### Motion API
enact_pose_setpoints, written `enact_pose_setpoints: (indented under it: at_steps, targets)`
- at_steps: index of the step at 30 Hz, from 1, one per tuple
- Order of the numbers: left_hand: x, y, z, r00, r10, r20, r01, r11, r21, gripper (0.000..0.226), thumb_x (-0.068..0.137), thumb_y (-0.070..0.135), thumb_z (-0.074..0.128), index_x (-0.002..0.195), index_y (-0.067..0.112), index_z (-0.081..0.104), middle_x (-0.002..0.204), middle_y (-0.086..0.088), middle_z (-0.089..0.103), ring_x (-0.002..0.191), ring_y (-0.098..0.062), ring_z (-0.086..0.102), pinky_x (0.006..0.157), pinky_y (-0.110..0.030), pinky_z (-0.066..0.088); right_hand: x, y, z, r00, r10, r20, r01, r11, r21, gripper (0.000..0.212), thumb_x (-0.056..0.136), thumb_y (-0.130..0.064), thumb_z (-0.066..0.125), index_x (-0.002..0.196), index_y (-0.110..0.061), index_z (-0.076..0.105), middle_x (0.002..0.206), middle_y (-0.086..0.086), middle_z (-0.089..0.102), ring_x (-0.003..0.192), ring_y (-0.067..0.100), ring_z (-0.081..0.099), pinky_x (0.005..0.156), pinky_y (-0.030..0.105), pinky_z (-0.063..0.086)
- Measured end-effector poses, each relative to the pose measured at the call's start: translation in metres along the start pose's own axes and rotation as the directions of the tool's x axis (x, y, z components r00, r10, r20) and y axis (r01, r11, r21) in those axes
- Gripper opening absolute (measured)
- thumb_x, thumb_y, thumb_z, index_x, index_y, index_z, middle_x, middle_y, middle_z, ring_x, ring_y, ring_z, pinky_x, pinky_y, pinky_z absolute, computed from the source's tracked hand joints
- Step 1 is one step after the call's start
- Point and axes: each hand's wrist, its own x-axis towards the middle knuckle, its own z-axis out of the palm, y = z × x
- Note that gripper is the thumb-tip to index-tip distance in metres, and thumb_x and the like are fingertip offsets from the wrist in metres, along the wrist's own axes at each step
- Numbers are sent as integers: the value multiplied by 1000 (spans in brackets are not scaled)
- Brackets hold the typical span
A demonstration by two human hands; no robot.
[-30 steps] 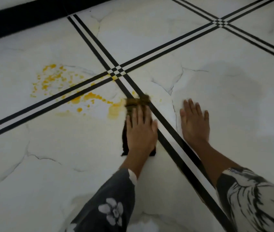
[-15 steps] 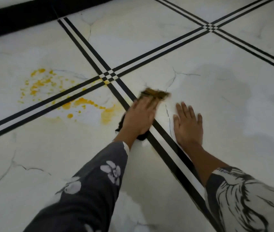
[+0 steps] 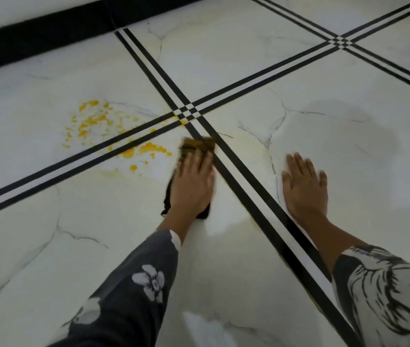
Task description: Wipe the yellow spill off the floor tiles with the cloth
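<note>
A dark cloth (image 3: 197, 146), stained yellow-brown at its far end, lies on the white marble floor tiles (image 3: 99, 234). My left hand (image 3: 193, 182) presses flat on it with straight fingers, just left of the black double stripe. The yellow spill (image 3: 91, 121) spreads in splashes to the left of the cloth, across the other black stripe, with thicker blobs (image 3: 149, 148) close to the cloth's left edge. My right hand (image 3: 304, 182) rests flat on the tile to the right of the stripe, holding nothing.
Black double stripes (image 3: 249, 171) cross at a small checkered joint (image 3: 186, 113) just beyond the cloth. A black skirting band (image 3: 48, 33) runs along the wall at the top left. A faint damp patch (image 3: 349, 126) shows on the tile at the right.
My left hand has slid the cloth back to the left, from over the stripe to the spill's right edge. The yellow smear beside the cloth is now gone. My right hand stays planted.
</note>
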Motion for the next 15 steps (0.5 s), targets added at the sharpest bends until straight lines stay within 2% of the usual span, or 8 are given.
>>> enact_pose_setpoints:
  at_steps: [2, 3, 5, 6, 8, 10, 14, 15]
  targets:
    - [-14, -8, -13, 986, 164, 22, -158, 974, -164, 51, 100, 41, 17, 149, 26, 15, 158, -1, 12, 146, -17, 6, 119, -40, 5, 2, -10, -5, 999, 53, -6, -53, 998, 39, 49, 100, -32, 22, 148, -20, 18, 157, 0, 15, 145, 20, 11, 117, 47, 6]
    - [-20, -22, -22, 991, 122, -46, -130, 957, -260, 51, 100, 40, 21, 148, 24, 22, 157, -1, 17, 145, -17, 10, 118, -40, 8, 3, -19, -8, 993, 116, -20, -114, 990, 88, 48, 100, -30, 25, 146, -18, 25, 155, 3, 20, 143, 21, 16, 116, 49, 9]
    - [-31, -67, -37, 944, -217, -249, 126, 934, -335, 49, 100, 34, 26, 146, 18, 28, 155, -5, 24, 144, -20, 16, 117, -41, 10, 5, -54, -11, 981, 184, -61, -172, 973, 156, 47, 100, -30, 24, 144, -13, 29, 154, 6, 24, 142, 22, 19, 116, 49, 11]
    - [-38, -94, -40, 857, -429, -286, 325, 880, -347, 50, 101, 32, 27, 147, 15, 25, 155, -7, 22, 144, -22, 15, 117, -43, 8, 2, -77, -10, 986, 150, -79, -137, 980, 147, 49, 101, -32, 21, 146, -12, 23, 156, 6, 18, 143, 21, 15, 117, 47, 8]
    - [-54, -142, -39, 690, -696, -197, 637, 714, -291, 56, 101, 34, 23, 149, 10, 12, 158, -9, 11, 146, -24, 7, 116, -46, 2, -9, -133, -2, 994, -20, -112, 35, 990, 138, 55, 100, -36, 18, 148, -11, 9, 158, 5, 3, 145, 20, 3, 116, 40, 1]
    - [-64, -164, -31, 657, -743, -129, 715, 668, -206, 61, 99, 37, 22, 149, 6, 8, 158, -11, 8, 145, -26, 6, 116, -50, 3, -19, -183, 12, 987, -135, -83, 146, 979, 143, 59, 100, -40, 15, 148, -9, 1, 157, 6, -5, 145, 20, -4, 115, 36, -4]
    - [-64, -163, -21, 675, -724, -142, 701, 690, -182, 62, 98, 38, 22, 149, 4, 9, 158, -12, 9, 145, -27, 7, 115, -51, 2, -21, -219, 42, 999, 24, 37, -27, 996, 89, 64, 99, -43, 12, 147, -4, -5, 157, 9, -6, 145, 22, -9, 116, 36, -6]
    - [-63, -165, -21, 673, -725, -147, 703, 689, -178, 63, 98, 39, 21, 149, 4, 8, 158, -12, 8, 145, -27, 6, 115, -51, 1, -25, -225, 48, 1000, -10, 23, 8, 998, 57, 65, 99, -44, 12, 147, -4, -4, 158, 9, -4, 145, 22, -7, 116, 36, -5]
